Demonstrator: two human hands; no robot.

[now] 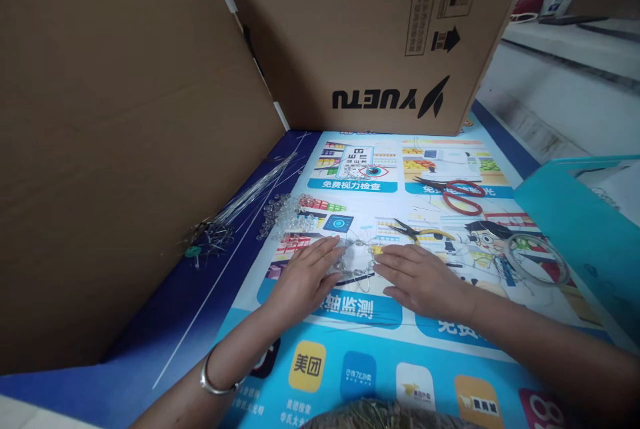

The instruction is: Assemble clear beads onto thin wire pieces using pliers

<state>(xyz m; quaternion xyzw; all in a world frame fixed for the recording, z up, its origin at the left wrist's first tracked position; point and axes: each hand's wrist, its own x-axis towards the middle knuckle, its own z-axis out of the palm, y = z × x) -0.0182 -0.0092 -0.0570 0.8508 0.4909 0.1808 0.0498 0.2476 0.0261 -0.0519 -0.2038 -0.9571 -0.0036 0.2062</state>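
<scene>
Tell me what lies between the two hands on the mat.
In the head view, a small beaded wire piece lies between the left hand and the right hand, on the printed mat. Both hands rest flat, fingertips at its edges.

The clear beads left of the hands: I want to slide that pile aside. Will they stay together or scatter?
The clear beads lie loose in a heap on the glossy printed mat, so a push would probably scatter them. They look small and rounded, so some may roll. Being glassy and smooth, they are likely slippery to pinch.
</scene>
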